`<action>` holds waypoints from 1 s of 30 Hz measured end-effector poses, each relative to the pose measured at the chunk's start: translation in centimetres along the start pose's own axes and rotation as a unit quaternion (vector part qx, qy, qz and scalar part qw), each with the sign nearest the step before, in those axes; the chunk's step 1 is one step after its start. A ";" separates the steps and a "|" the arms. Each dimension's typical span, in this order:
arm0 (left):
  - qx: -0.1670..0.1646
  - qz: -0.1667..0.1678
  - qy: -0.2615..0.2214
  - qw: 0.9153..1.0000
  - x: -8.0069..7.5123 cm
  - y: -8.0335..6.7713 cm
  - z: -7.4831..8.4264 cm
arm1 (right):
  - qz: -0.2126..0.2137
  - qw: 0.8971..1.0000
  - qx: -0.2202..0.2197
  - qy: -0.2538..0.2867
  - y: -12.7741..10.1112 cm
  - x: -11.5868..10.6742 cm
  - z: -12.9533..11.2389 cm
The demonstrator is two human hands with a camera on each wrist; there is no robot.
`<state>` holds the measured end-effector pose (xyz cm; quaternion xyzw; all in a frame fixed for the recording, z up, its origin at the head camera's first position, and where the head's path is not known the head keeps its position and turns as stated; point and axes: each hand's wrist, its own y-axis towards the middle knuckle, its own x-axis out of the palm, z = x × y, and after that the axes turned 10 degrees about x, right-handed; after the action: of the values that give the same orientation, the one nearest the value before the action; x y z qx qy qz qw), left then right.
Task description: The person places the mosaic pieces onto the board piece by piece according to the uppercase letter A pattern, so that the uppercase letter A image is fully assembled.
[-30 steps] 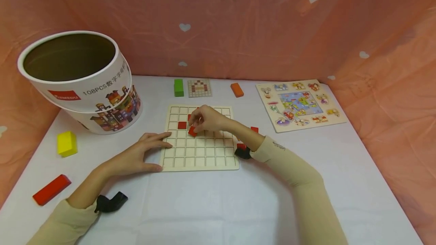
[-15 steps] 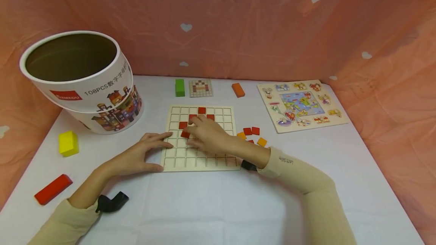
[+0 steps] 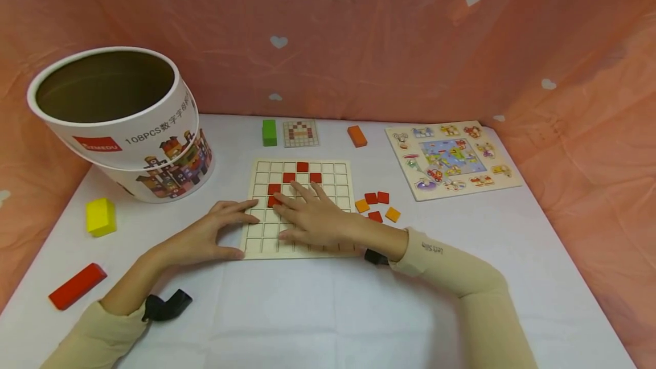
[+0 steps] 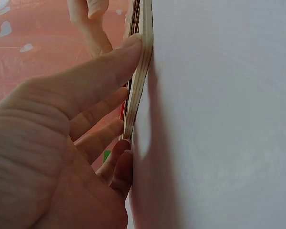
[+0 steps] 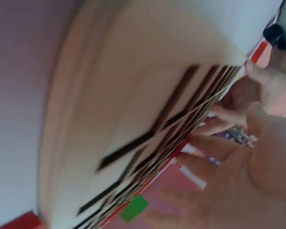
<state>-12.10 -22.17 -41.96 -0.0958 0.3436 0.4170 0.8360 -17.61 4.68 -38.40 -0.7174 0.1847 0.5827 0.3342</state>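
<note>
A pale wooden grid board [image 3: 335,171] lies mid-table and holds several red square tiles [image 3: 303,167] in its upper rows. My right hand [image 3: 307,214] lies flat on the board with straight fingers; its fingertips [image 3: 279,198] touch the lowest red tile at the left. My left hand [image 3: 215,232] rests open against the board's left edge, thumb at the near corner. In the left wrist view the thumb [image 4: 109,62] presses the board's edge [image 4: 143,62]. The right wrist view shows the board's grid [image 5: 148,124] close up under my fingers [image 5: 214,148].
Loose red and orange tiles [image 3: 376,205] lie right of the board. A pattern card [image 3: 301,132], green block [image 3: 269,131] and orange block [image 3: 356,135] sit behind it. A large round tub [image 3: 120,121] stands left, with a yellow block [image 3: 100,216] and red block [image 3: 77,286]. A picture puzzle [image 3: 451,158] lies right.
My right hand set the red tile it pinched into a cell at the board's left, then flattened over the board. The left hand stayed put.
</note>
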 end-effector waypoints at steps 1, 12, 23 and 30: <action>-0.002 0.000 -0.002 1.000 0.0 0.0 0.0 | -0.006 1.000 -0.005 0.010 0.2 -0.1 0.1; -0.006 0.001 -0.008 1.000 0.0 0.0 0.0 | 0.009 0.967 -0.009 0.254 -1.4 -0.7 5.3; -0.013 0.002 -0.008 1.000 0.0 0.1 0.2 | 0.110 0.895 0.098 0.421 -7.2 0.6 15.4; -0.012 0.001 -0.007 1.000 -0.1 0.1 0.2 | 0.083 0.901 0.105 0.414 -8.0 1.5 16.8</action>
<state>-12.12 -22.06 -41.74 -0.1024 0.3329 0.4223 0.8369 -23.99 22.22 -39.37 -0.8367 0.4252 0.2361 0.2517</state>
